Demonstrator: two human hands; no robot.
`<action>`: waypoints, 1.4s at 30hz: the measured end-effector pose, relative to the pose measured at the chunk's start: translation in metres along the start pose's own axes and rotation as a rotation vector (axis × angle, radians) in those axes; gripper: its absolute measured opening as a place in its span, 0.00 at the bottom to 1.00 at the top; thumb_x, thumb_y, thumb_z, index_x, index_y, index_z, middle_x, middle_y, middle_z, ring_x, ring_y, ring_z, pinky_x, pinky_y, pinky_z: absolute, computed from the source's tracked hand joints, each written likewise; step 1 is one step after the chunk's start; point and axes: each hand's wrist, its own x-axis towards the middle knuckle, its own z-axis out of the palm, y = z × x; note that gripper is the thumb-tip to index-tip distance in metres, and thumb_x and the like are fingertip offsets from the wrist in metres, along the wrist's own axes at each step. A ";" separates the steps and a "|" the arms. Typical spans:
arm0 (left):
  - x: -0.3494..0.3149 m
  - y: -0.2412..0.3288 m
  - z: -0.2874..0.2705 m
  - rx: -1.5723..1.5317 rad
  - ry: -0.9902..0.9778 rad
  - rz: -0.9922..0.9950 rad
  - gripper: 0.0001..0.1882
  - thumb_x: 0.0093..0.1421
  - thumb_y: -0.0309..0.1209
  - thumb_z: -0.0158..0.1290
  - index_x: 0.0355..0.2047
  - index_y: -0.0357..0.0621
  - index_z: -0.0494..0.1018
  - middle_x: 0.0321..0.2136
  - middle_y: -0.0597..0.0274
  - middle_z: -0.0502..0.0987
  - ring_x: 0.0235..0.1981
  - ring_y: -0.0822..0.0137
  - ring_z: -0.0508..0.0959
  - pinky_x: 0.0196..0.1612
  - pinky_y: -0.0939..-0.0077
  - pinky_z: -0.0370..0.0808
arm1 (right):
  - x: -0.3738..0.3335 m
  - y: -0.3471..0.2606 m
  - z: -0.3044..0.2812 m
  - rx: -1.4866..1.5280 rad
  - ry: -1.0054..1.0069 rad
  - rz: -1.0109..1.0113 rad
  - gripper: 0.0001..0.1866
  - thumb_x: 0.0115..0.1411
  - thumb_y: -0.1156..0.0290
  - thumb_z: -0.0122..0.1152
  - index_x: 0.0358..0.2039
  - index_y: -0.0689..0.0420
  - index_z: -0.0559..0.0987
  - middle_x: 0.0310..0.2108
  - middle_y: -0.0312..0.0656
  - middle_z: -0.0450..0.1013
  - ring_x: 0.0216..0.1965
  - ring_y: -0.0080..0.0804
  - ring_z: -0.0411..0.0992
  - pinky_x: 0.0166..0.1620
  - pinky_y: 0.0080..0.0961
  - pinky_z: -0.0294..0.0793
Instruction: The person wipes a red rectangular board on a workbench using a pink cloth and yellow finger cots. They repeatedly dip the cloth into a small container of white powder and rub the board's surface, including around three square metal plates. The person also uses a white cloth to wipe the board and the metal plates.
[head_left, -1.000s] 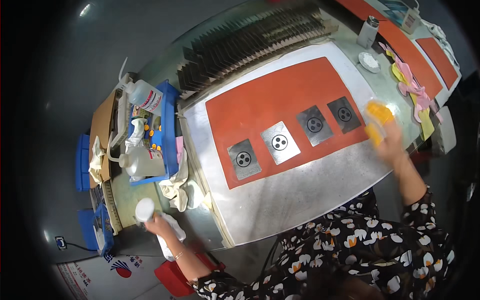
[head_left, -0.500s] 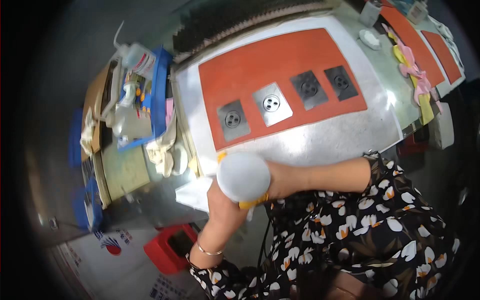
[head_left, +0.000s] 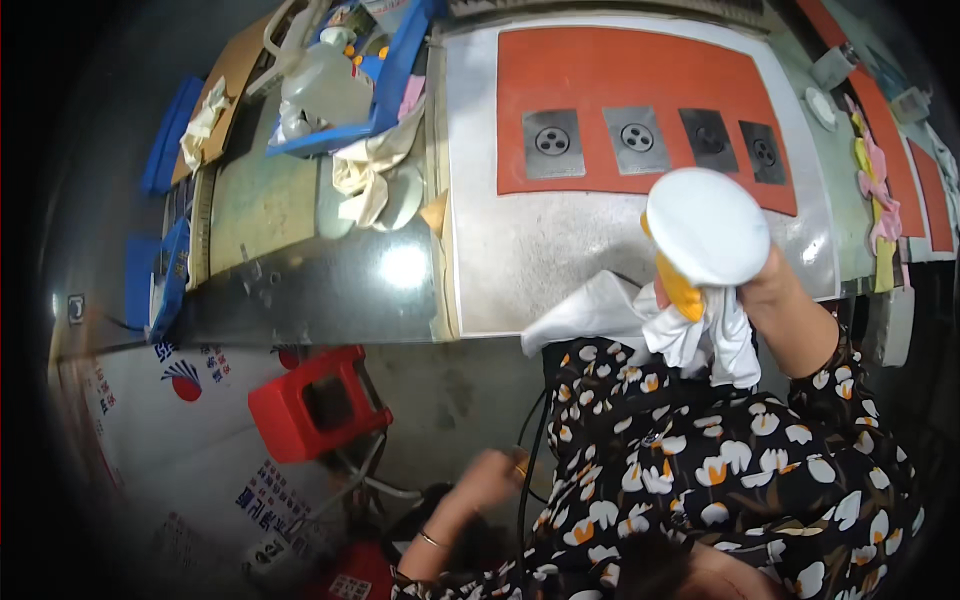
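A white round disc (head_left: 708, 226) is held up in my right hand (head_left: 768, 282), over the near edge of the work surface. The disc hides most of that hand's fingers, and orange-yellow finger covers (head_left: 680, 290) show beside it. Below the disc hangs a crumpled white cloth (head_left: 690, 335), gathered at the same hand. My left hand (head_left: 488, 480) is down below the table edge, near a black cable (head_left: 533, 440); its fingers are blurred, with a bit of yellow at the tips. Square metal plates (head_left: 636, 140) with round holed centres lie in a row on an orange-red mat (head_left: 630, 75).
To the left, a blue tray (head_left: 335, 138) holds bottles, with cream cloths (head_left: 365, 180) by it. A red stool (head_left: 310, 405) stands below the table. At the right are a small bottle (head_left: 834, 66), a white dish (head_left: 820, 108) and a pink-and-yellow cloth strip (head_left: 876, 190).
My hands have parted: the left has dropped below the table edge. The right has carried the white disc rightward and up, with the white cloth. The whole view has shifted and turned.
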 end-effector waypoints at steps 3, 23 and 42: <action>0.024 0.037 0.045 -0.688 0.140 0.216 0.08 0.57 0.27 0.43 0.26 0.36 0.69 0.18 0.67 0.69 0.23 0.77 0.67 0.30 0.82 0.66 | -0.007 0.010 -0.011 -0.232 0.039 -0.021 0.25 0.48 0.65 0.59 0.43 0.68 0.69 0.28 0.52 0.72 0.27 0.41 0.73 0.35 0.37 0.73; -0.070 0.184 -0.171 -0.861 2.421 1.857 0.26 0.59 0.43 0.34 0.49 0.33 0.60 0.48 0.51 0.64 0.52 0.59 0.64 0.56 0.47 0.50 | -0.053 0.001 -0.016 -0.169 -0.206 0.121 0.19 0.42 0.74 0.62 0.37 0.67 0.71 0.24 0.47 0.71 0.24 0.34 0.71 0.26 0.28 0.70; 0.151 0.229 -0.071 0.518 0.363 1.263 0.29 0.46 0.44 0.59 0.46 0.42 0.68 0.49 0.45 0.64 0.50 0.49 0.67 0.55 0.52 0.57 | -0.056 0.006 -0.092 -0.562 -0.596 0.537 0.17 0.52 0.71 0.59 0.41 0.66 0.72 0.37 0.40 0.73 0.39 0.24 0.68 0.43 0.20 0.66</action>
